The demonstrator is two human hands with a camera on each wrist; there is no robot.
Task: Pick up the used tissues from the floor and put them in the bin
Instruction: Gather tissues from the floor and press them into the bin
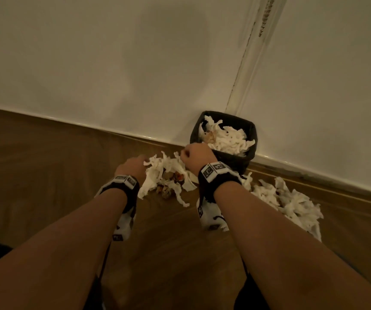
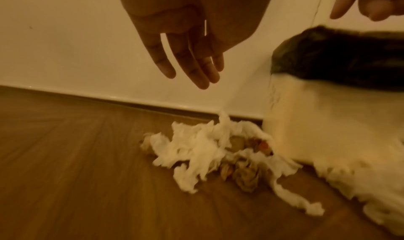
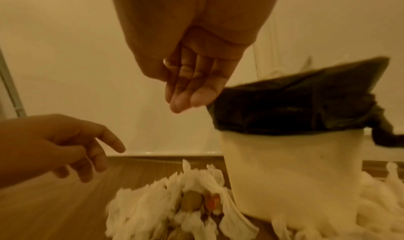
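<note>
**Both hands over the near pile, bin half full**

Right now the person is crouched at the wall with both arms reaching down to the tissue pile (image 1: 165, 175) on the wooden floor (image 1: 46, 175), just in front of the bin (image 1: 224, 139). The left hand (image 1: 133, 167) hangs over the pile's left edge with fingers straight and loosely spread, holding nothing; the wrist view shows a clear gap between fingertips and paper. The right hand (image 1: 196, 156) sits above the pile's right side, close to the bin's black-lined rim, fingers drawn together and bent toward the palm. I see nothing held in it.

The bin already carries a heap of white tissues. A second tissue heap (image 1: 287, 204) lies on the floor to the right of the bin, near the skirting, well apart from both hands.

By my reading, the step in hand is a two-handed gather of the near pile. It is loose, torn stuff with brownish and orange scraps (image 1: 173, 177) tucked in the middle, so pinching the top would likely leave strips and crumbs behind. Better to bring the hands in low from both sides, scoop under the edges, and press the mass together before lifting. The long trailing strip at the front wants tucking in first. The lift is short, as the bin stands touching the pile; keep the bundle over the opening before letting go.
</note>
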